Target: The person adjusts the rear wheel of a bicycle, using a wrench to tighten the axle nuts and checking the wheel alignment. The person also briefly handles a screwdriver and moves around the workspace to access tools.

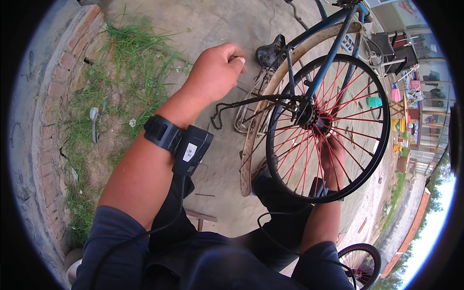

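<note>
1. Left hand (218, 67): hovering left of the mudguard (252, 133), clear of the wheel; fingers are curling in, thumb lying close to the forefinger – whether they are gripping anything cannot be told.
2. Right hand (335, 146): reaching behind the spokes, just below the hub (321, 126); spokes are partly hiding the fingers, so their opening, hold and contact cannot be determined.
3. Wheel (384, 145): black-tyred and red-spoked, standing right of centre beside the blue frame (328, 65).
4. Chain (249, 101): extending leftward from the hub area, crossing the mudguard – its far end is hanging in a slack loop.
5. Surroundings: grass (135, 58) is growing at left; another wheel (360, 266) is showing at lower right.
</note>
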`<control>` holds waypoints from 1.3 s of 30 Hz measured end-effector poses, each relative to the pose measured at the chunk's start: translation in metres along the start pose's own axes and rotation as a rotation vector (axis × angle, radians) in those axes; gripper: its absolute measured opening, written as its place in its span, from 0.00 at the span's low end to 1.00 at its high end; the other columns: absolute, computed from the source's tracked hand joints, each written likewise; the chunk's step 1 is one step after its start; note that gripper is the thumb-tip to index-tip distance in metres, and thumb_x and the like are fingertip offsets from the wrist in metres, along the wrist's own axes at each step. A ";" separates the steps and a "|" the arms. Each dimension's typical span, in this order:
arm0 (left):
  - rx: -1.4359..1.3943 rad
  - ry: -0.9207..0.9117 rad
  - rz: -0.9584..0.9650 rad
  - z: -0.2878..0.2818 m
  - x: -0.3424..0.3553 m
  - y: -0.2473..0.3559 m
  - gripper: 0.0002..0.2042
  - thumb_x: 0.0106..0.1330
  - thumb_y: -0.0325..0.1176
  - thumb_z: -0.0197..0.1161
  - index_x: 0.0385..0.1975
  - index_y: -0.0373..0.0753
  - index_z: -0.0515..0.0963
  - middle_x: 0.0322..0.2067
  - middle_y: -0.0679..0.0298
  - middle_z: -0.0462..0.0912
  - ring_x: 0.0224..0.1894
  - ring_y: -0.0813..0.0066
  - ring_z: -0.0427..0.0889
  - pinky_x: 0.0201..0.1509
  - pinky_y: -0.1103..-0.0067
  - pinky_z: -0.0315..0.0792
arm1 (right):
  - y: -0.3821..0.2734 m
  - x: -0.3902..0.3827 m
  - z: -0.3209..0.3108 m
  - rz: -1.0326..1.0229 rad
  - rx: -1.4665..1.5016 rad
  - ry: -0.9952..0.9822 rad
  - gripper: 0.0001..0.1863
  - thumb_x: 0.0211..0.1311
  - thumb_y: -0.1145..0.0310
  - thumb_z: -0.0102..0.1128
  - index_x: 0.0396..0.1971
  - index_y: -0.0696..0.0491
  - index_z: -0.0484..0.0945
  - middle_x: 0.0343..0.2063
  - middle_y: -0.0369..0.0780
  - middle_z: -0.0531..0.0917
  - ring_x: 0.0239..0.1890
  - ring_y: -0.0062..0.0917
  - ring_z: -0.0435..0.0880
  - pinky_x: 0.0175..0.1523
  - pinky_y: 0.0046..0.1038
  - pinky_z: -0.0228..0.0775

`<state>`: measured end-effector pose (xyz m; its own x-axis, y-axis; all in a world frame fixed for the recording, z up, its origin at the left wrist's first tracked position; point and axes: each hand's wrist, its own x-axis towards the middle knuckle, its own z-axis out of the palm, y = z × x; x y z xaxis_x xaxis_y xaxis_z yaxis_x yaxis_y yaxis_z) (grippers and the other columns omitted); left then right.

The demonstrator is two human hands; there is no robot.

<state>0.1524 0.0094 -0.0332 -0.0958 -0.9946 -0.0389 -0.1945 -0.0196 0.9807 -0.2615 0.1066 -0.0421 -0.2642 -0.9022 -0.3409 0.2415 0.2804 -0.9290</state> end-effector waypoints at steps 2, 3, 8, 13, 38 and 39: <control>0.216 -0.179 0.032 0.003 -0.002 0.002 0.10 0.72 0.33 0.58 0.44 0.34 0.81 0.30 0.58 0.86 0.32 0.71 0.83 0.38 0.74 0.74 | 0.003 0.005 -0.008 0.002 0.032 -0.028 0.12 0.76 0.69 0.52 0.53 0.55 0.73 0.45 0.40 0.85 0.39 0.22 0.85 0.37 0.16 0.76; 0.358 -0.306 0.070 0.006 -0.004 0.002 0.10 0.72 0.34 0.58 0.42 0.34 0.81 0.28 0.57 0.84 0.31 0.69 0.82 0.37 0.72 0.74 | 0.003 0.005 -0.011 -0.003 0.037 -0.044 0.12 0.76 0.69 0.52 0.53 0.55 0.73 0.45 0.40 0.85 0.40 0.22 0.85 0.37 0.17 0.77; 0.385 -0.462 0.074 0.010 -0.011 0.018 0.11 0.72 0.36 0.57 0.39 0.34 0.80 0.23 0.55 0.80 0.27 0.62 0.79 0.35 0.67 0.72 | 0.003 0.000 0.001 -0.003 0.045 -0.017 0.12 0.75 0.70 0.51 0.52 0.57 0.73 0.47 0.41 0.84 0.44 0.24 0.85 0.45 0.21 0.78; 0.257 -0.327 0.101 0.013 -0.018 0.031 0.11 0.72 0.37 0.58 0.39 0.34 0.80 0.23 0.54 0.79 0.26 0.62 0.77 0.35 0.67 0.71 | 0.008 0.006 -0.015 -0.016 0.053 -0.039 0.12 0.73 0.72 0.52 0.52 0.57 0.74 0.46 0.41 0.84 0.43 0.24 0.84 0.46 0.22 0.78; 0.280 -0.216 0.171 0.012 -0.022 0.020 0.11 0.71 0.36 0.61 0.36 0.31 0.78 0.25 0.54 0.79 0.28 0.69 0.75 0.37 0.71 0.71 | 0.014 0.007 -0.007 -0.098 -0.194 0.051 0.07 0.78 0.67 0.50 0.49 0.51 0.72 0.33 0.35 0.79 0.30 0.19 0.78 0.35 0.21 0.73; 0.287 -0.213 0.171 0.012 -0.022 0.019 0.12 0.71 0.36 0.61 0.36 0.31 0.78 0.25 0.54 0.79 0.28 0.69 0.75 0.37 0.71 0.71 | 0.012 0.005 -0.004 -0.088 -0.177 0.057 0.07 0.78 0.67 0.50 0.48 0.51 0.72 0.33 0.35 0.79 0.29 0.19 0.78 0.35 0.21 0.74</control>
<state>0.1395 0.0323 -0.0157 -0.3452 -0.9371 0.0523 -0.4198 0.2040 0.8844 -0.2635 0.1064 -0.0558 -0.3310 -0.9071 -0.2599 0.0484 0.2587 -0.9647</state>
